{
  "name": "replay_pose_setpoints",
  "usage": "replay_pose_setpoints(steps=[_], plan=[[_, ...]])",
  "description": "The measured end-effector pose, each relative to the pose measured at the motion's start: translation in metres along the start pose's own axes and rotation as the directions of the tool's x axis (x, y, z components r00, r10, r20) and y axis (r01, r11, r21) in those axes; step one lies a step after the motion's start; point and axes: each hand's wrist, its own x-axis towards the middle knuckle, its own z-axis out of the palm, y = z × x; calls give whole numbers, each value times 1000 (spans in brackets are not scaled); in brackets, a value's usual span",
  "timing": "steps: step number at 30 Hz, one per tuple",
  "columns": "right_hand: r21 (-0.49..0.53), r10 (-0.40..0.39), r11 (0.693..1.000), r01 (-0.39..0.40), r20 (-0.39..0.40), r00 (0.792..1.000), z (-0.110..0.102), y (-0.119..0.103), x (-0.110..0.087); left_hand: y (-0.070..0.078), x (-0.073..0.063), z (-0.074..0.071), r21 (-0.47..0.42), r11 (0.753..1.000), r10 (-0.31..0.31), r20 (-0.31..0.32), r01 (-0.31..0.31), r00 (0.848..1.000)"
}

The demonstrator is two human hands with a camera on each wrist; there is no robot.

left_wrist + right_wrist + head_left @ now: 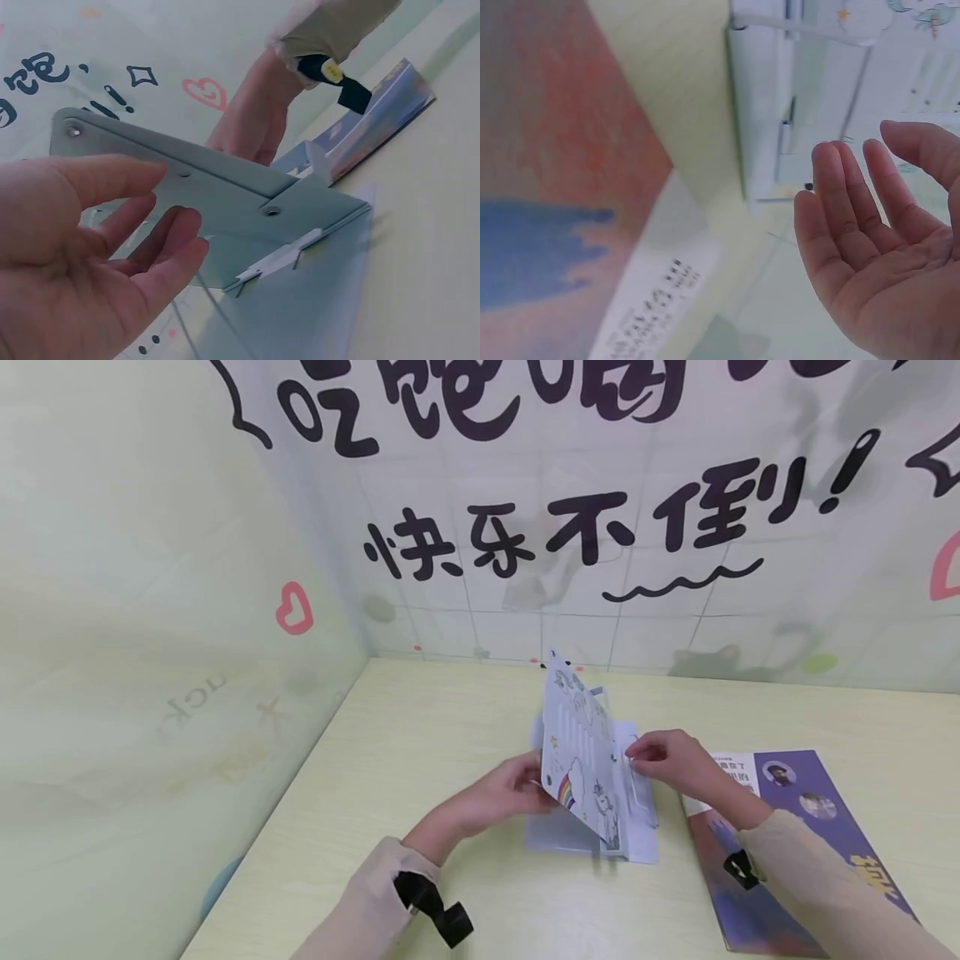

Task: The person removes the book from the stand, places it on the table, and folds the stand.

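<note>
Head view: right of centre, a pale folding bookstand (577,752) with rainbow drawings leans upright. The left hand (498,793) sits at its left edge, apparently steadying it; the right hand (671,764) reaches to its right side, above a purple book (780,860), lower right. Pale table (360,752); wall covering (675,635) with black lettering and hearts.

Left wrist view: fingers loosely bent before the stand's back panel (240,225), not clamped; contact is unclear.

Right wrist view: fingers curve slackly, apparently holding nothing, near a thin wire (858,90), upper right, perhaps to adjust it.
</note>
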Motion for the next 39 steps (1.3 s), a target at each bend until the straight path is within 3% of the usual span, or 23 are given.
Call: replay_pose_setpoints(steps=[3, 6, 10, 15, 20, 28, 39], plan=[[-6, -33, 999, 33, 2, 999, -5, -10, -12, 14, 1, -11, -44, 999, -31, -126, 25, 992], [29, -95, 995, 94, 23, 995, -4, -24, -25, 29, 4, -18, -115, 993, -46, -246, 19, 968], [72, -199, 978, 196, 38, 979, 6, -44, -41, 44, 11, -19, -195, 981, -73, -324, 9, 943], [108, -258, 961, 256, 2, 966, 24, -59, -51, 53, 18, -16, -230, 973, -109, -314, 36, 943], [136, -268, 954, 265, -2, 964, 36, -62, -55, 57, 22, -10, -227, 973, -97, -299, 28, 949], [141, -286, 945, 295, -83, 955, 37, -57, -59, 63, 31, 0, -234, 972, -78, -278, 11, 957], [208, -253, 931, 300, -225, 941, 33, -51, -70, 71, 52, 19, -264, 964, -62, -256, -8, 965]])
